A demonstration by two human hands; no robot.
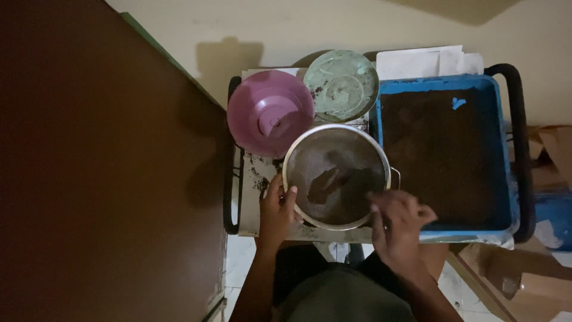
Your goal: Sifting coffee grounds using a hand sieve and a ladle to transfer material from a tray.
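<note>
Sieve (336,176) gripped by left hand (277,209); right hand (398,222) seemingly inside.

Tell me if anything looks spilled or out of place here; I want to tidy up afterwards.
Yes: dark crumbs lie scattered on the pale sheet between the pink lid and the round sieve, beside the left hand. They look spilled.
</note>
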